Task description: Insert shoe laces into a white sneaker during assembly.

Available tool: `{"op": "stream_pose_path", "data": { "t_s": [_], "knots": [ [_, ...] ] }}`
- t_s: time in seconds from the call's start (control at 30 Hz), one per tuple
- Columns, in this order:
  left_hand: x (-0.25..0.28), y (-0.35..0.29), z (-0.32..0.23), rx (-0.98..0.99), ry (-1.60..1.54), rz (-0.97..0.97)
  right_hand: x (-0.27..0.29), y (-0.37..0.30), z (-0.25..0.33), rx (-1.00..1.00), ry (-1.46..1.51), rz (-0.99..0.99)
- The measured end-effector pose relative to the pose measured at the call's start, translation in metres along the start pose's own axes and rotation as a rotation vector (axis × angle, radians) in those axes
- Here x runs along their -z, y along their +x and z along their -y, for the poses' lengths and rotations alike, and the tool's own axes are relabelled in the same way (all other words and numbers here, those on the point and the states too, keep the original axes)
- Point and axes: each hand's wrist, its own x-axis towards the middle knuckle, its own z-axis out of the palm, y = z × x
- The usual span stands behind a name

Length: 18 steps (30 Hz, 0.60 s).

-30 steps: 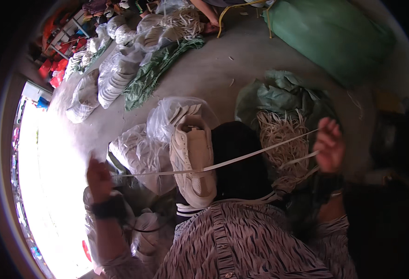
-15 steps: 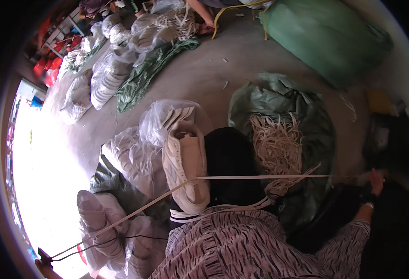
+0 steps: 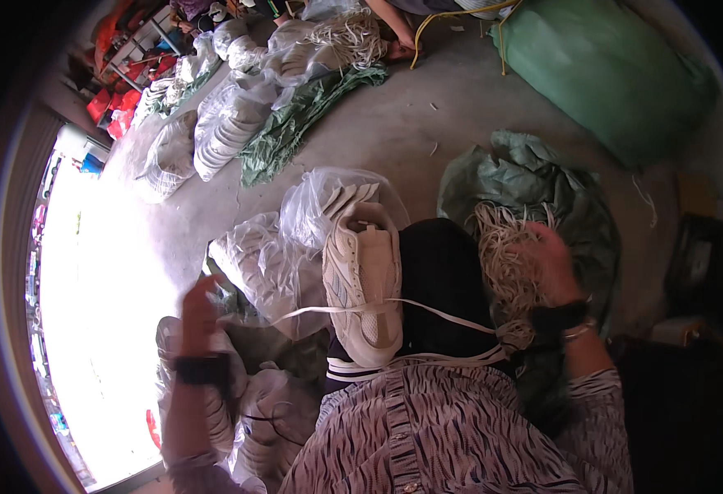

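Observation:
A cream sneaker (image 3: 360, 284) lies on my lap over dark clothing, its opening away from me. One pale shoelace (image 3: 444, 314) runs slack across it, past both sides. My right hand (image 3: 552, 262) is over a tangled heap of pale laces (image 3: 505, 247), too blurred to show whether its fingers grip any. To the left, my left hand (image 3: 201, 306) is raised beside the plastic-bagged shoes, its fingers smeared by motion. Both wrists wear dark bands.
A green woven sack (image 3: 596, 189) lies under the laces. Clear plastic bags (image 3: 254, 263) of pale shoe parts stand left. Further off are more bagged shoe parts (image 3: 221, 132), a big green sack (image 3: 600, 78) and another person's arm (image 3: 394, 20) by a yellow frame (image 3: 452, 15).
The lace, stretched taut between my widely spread hands, has gone slack over the sneaker. Both hands have come inward, the right one to the lace heap. The view has shifted slightly.

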Motion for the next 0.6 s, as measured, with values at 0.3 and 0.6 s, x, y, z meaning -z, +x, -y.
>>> {"op": "stream_pose_path", "data": {
  "t_s": [0.3, 0.6],
  "knots": [
    [-0.206, -0.009, -0.079, -0.3, 0.51, 0.342, -0.155, -0.047, -0.012, 0.284, -0.53, 0.47],
    [-0.202, -0.002, -0.081, -0.423, 0.842, 0.604, -0.164, -0.058, -0.028, 0.524, -0.894, 0.321]
  ]
}}
